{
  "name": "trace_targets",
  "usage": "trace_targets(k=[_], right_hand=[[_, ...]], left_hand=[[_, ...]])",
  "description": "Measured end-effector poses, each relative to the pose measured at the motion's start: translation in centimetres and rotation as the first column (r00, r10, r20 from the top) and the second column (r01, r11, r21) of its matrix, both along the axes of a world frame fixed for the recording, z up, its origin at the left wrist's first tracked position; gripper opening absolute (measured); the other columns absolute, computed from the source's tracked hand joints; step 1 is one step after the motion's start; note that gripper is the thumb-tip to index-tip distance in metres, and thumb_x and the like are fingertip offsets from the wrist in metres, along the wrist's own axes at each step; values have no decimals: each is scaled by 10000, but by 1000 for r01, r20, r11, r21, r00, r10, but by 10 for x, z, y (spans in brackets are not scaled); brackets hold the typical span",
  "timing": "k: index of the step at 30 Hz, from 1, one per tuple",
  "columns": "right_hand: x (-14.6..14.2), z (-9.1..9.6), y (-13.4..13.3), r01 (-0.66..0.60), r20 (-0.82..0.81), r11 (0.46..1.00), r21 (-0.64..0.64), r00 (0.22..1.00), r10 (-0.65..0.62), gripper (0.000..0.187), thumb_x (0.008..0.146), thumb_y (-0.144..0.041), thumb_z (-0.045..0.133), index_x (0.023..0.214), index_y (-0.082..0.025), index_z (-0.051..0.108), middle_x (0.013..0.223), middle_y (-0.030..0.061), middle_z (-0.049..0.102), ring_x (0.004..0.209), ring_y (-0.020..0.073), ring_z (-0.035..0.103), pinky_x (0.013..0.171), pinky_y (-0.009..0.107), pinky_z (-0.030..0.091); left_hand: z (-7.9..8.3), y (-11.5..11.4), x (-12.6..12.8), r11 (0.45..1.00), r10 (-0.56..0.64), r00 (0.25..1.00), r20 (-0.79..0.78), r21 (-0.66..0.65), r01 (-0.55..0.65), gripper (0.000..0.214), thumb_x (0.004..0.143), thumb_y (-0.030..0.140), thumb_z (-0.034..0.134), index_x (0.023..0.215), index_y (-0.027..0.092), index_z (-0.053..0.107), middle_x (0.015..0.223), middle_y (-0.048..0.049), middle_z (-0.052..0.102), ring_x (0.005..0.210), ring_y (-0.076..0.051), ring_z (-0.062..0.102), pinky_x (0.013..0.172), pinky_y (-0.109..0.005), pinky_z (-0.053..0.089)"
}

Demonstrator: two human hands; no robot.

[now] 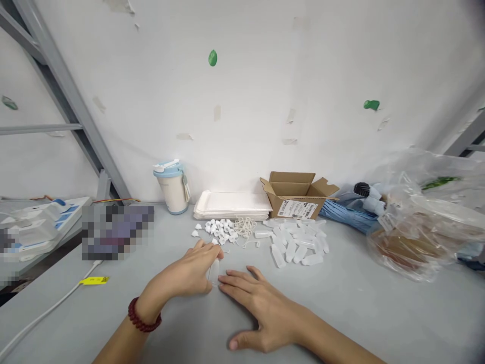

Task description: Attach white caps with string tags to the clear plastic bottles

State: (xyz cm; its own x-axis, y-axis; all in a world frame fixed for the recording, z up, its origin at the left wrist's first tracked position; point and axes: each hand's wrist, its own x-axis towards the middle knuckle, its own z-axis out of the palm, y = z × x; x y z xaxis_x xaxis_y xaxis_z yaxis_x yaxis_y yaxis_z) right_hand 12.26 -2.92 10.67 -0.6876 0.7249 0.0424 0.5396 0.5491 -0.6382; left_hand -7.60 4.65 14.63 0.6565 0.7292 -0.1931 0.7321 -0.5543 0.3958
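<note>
Near the table's middle, my left hand (193, 270) is closed around a small translucent bottle (214, 270), thumb at its near end and fingers at its far end. My right hand (261, 306) lies spread low over the grey table (341, 318), fingertips beside the bottle; whether they touch it I cannot tell. Just beyond my left hand is a heap of small white caps (223, 231). A tangle of thin off-white cords (245, 227) adjoins them. To the right lie several more translucent bottles (291, 251) in a loose pile.
Along the wall stand a blue-lidded cup (172, 189), a stack of white envelopes (233, 205) and an open cardboard box (293, 202). Blue folded umbrella-like fabric (348, 215) and a clear plastic bag (413, 242) sit at right. A white cable (49, 311) runs along the left.
</note>
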Motion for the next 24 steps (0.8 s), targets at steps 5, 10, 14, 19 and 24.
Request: trace_targets(k=[5,10,14,19,24], right_hand=[[0,0,0,-19,-7,1000,1,1000,19,818,729,-473,622,1419,-245,247,1464,97,269,1343,318,211,1062,586,37],[-1,0,-1,-24,4,1000,-2,1000,24,859,717,-480,636,1428,-240,218,1469,107,250,1347,324,194,1062,581,16],[-1,-1,-1,-28,6,1000,-3,1000,28,869,713,-483,641,1429,-247,209,1471,102,244,1347,326,192,1062,583,16],[-1,1,-2,-43,1,999,-7,999,43,869,726,-487,629,1435,-244,189,1477,102,222,1351,330,174,1059,585,-6],[-2,2,-2,-46,8,999,-6,999,46,877,722,-510,622,1436,-250,182,1475,105,237,1352,329,172,1059,588,-1]], left_hand=[[0,-1,0,1000,-8,1000,-8,5,8,461,525,91,446,970,203,491,968,-50,523,973,-259,457,791,-355,414],[-2,0,-1,1000,-20,1000,-14,-13,20,443,525,91,456,952,204,491,979,-46,519,992,-255,442,822,-365,404],[-4,1,0,1000,-23,1000,-3,-13,23,447,530,94,473,963,205,490,992,-51,514,1001,-256,439,830,-366,401],[-1,-1,2,999,-20,1000,17,-41,21,433,559,137,559,982,207,500,1026,-54,508,1034,-252,437,847,-355,405],[-2,0,6,998,-18,991,131,-58,26,471,642,356,659,1063,209,508,1089,-66,508,1085,-259,426,899,-375,392]])
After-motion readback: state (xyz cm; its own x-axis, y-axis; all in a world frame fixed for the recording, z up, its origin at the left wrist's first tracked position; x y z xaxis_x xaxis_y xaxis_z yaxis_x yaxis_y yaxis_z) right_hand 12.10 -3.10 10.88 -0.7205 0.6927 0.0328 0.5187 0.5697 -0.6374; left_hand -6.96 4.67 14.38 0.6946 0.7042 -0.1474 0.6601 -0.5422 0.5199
